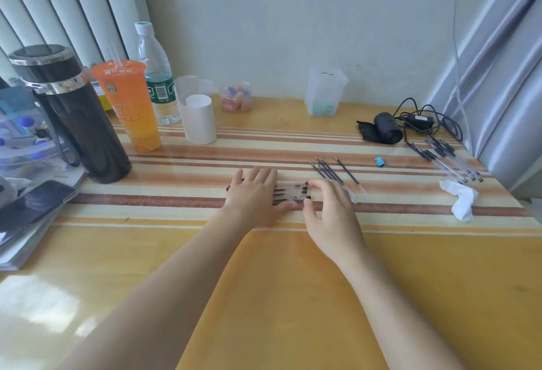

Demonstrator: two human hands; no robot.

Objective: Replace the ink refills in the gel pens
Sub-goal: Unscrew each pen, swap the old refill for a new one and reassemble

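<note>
Spanning the striped table (293,267), both arms reach a row of gel pens (290,192): left hand (256,201) flat, spread over them, right hand (328,208) loosely curled at their ends. Loose refills (331,171) lie just beyond, seemingly still uninstalled.

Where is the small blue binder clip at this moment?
The blue binder clip lies on the striped table, right of centre, between the loose refills and the far-right pens.

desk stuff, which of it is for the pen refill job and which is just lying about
For the job:
gel pens under the left hand and right hand
loose refills
second bunch of pens

Lying about:
black flask
orange drink
water bottle
blue clip
crumpled tissue
phone
</note>
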